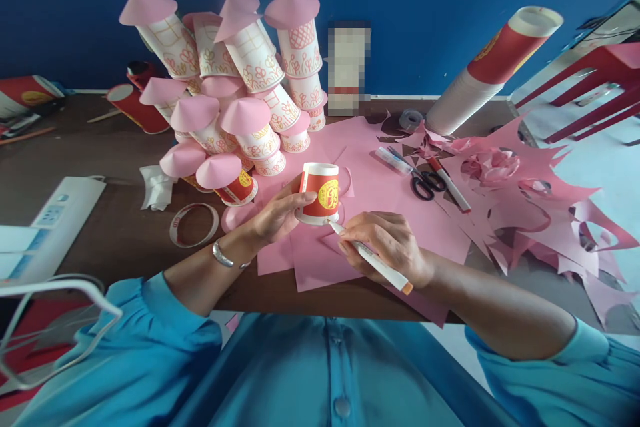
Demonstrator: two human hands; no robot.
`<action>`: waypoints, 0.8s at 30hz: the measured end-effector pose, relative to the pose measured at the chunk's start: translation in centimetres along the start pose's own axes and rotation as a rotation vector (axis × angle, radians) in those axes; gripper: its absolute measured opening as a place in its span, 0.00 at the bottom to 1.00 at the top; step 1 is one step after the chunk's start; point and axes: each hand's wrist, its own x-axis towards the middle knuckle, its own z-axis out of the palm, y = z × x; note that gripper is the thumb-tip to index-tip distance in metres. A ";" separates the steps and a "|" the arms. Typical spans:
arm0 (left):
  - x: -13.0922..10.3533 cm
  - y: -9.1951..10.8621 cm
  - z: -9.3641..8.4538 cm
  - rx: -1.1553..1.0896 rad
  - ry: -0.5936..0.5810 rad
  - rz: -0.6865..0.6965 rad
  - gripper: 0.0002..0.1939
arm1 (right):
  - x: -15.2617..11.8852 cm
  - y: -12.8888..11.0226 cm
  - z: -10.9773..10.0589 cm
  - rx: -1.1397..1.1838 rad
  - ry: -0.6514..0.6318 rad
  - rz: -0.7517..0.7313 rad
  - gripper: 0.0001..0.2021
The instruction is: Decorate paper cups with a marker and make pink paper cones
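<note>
A red and white paper cup with a yellow emblem is held over the pink paper, its wider rim facing down. My left hand grips it from the left side, thumb across the front. My right hand holds a white marker with an orange end cap. The marker's tip is at the cup's lower rim; whether it touches cannot be told. Pink sheets lie beneath both hands. Behind the cup stand stacked white cups with drawn flowers and pink paper cones on top.
Black-handled scissors, a red and white marker and pink scraps lie on the right. A tall cup stack leans behind them. A tape roll and crumpled tissue are on the left. A blue wall stands behind.
</note>
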 end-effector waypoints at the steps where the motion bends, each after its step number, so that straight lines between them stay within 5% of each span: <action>1: 0.0 0.1 0.0 0.004 -0.015 -0.014 0.06 | 0.0 0.0 0.0 -0.007 -0.001 -0.001 0.09; 24: 0.3 1.6 1.6 -0.056 -0.070 -0.149 0.21 | -0.1 0.0 0.2 -0.033 -0.038 0.014 0.11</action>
